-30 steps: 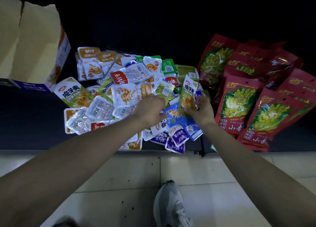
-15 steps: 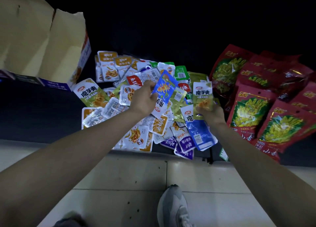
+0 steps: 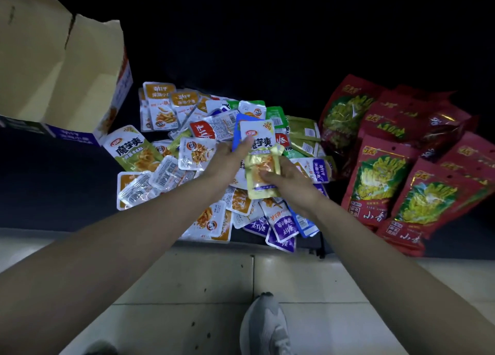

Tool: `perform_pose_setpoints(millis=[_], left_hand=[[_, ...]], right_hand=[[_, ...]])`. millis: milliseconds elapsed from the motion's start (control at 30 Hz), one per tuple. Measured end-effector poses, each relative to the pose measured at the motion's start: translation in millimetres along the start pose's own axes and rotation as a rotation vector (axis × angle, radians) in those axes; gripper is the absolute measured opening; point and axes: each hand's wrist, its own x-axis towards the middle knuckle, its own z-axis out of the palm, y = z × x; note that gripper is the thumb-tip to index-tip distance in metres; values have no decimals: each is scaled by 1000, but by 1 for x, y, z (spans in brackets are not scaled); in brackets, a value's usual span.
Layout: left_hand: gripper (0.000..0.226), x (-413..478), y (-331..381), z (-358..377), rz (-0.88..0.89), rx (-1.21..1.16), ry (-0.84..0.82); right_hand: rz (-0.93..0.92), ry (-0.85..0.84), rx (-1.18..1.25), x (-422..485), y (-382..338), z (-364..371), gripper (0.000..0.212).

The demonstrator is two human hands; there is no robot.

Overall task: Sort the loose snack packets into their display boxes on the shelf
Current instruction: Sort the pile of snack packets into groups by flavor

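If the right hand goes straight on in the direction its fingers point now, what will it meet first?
Probably the left hand, which pinches a white-green packet: the right hand, gripping a yellow packet, points left at it from close by. Depth is unclear.

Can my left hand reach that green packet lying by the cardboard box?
Probably yes: the green packet lies mostly uncovered left of the left hand, nothing standing between, but that hand holds packets.

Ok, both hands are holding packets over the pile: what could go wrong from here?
Purple foil packets overhang the dark shelf's front edge; stirring the pile could knock them onto the pale tiled floor. The left hand pinches a blue packet with a green-and-white one, risking mis-sorting.
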Motion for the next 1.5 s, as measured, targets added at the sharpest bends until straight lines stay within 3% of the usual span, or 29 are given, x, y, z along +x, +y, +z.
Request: perform_pose_setpoints(millis=[100,167,233,300,333,433,467,567,633,800,1033,1133,1267,1300,1400,1500], left_hand=[[30,3,-5,-4,68,89,70],[33,5,-9,-8,59,154,100],[34,4,-12,-10,72,208,91],[32,2,-14,-12,92,242,91],[32,2,-15,-13,102,255,90],[35,1,-14,-14,113,294,77],[34,1,-14,-14,112,303,72],[33,0,-13,-14,117,338,61],[34,0,-13,-13,122,350,42],[40,-2,-10,-8,107,315,-21],[45,-9,-4,5,106,170,-42],[59,-7,-4,1,125,275,25],[63,-6,-5,-6,102,290,39],[63,-6,-6,-6,109,293,43],[63,-5,-8,-5,125,313,53],[62,-1,-9,-4,111,328,56]], right_hand=[[-21,29,-59,-1,1,-4,33],[-2,266,-183,2,12,-20,30],[118,466,-536,4,27,-33,48],[245,493,-825,1,38,-37,72],[252,477,-848,0,41,-39,80],[231,477,-726,7,47,-52,95],[206,507,-646,8,49,-57,86],[-12,647,-508,4,45,-65,27],[-125,689,-392,2,36,-67,15],[-88,300,379,3,9,-45,20],[-45,124,510,7,2,-1,10],[-122,175,333,12,6,-11,9],[-90,595,-353,25,39,-60,45],[-43,600,-523,26,47,-70,55],[8,393,-850,27,65,-83,70],[-42,454,-766,25,64,-84,64]])
